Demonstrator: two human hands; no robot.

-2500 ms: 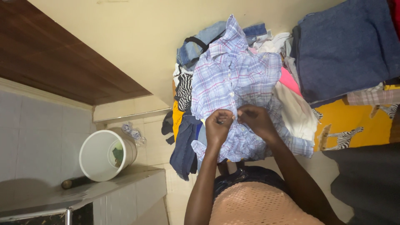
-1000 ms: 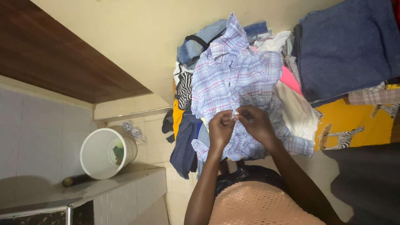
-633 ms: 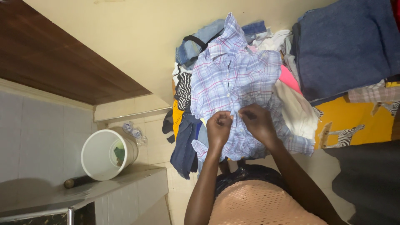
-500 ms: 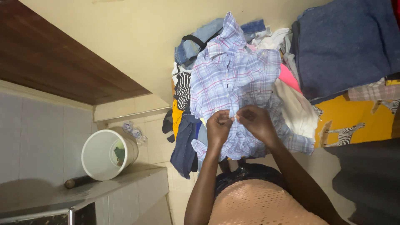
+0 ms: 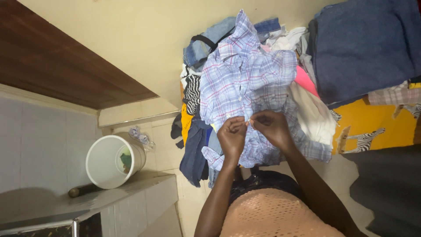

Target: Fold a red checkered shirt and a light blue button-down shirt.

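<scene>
Head view, looking down my own arms. My left hand (image 5: 232,134) and my right hand (image 5: 270,127) meet at the front edge of the light blue, pink-lined plaid cotton shirt (image 5: 245,79), fingertips of both pinched on the cloth where a small pale button sits between them. Both hands are closed in a fine pinch on the shirt placket, not fists, not flat.

The shirt lies spread face-up on top of a heap of mixed clothes (image 5: 195,131), collar at the far end, hem toward my waist. Judgement: it is light and limp, thin woven cloth that creases and slides under the fingers; it will not hold any shape when lifted. The stitched front edge is the firmest part, so I take it there, thumb and forefinger close beside the button, one hand on each side of the opening. The button itself looks small and smooth, likely to slip from a loose pinch.

Around it: a folded dark blue denim-like cloth (image 5: 364,44) far right, well apart from my hands; a pink garment (image 5: 304,79) and a cream one (image 5: 313,114) touching the shirt's right side. Yellow cloth with zebra print (image 5: 372,129) under the heap. White plastic bucket (image 5: 112,160) on the tiled ledge (image 5: 149,193), well to the left.
</scene>
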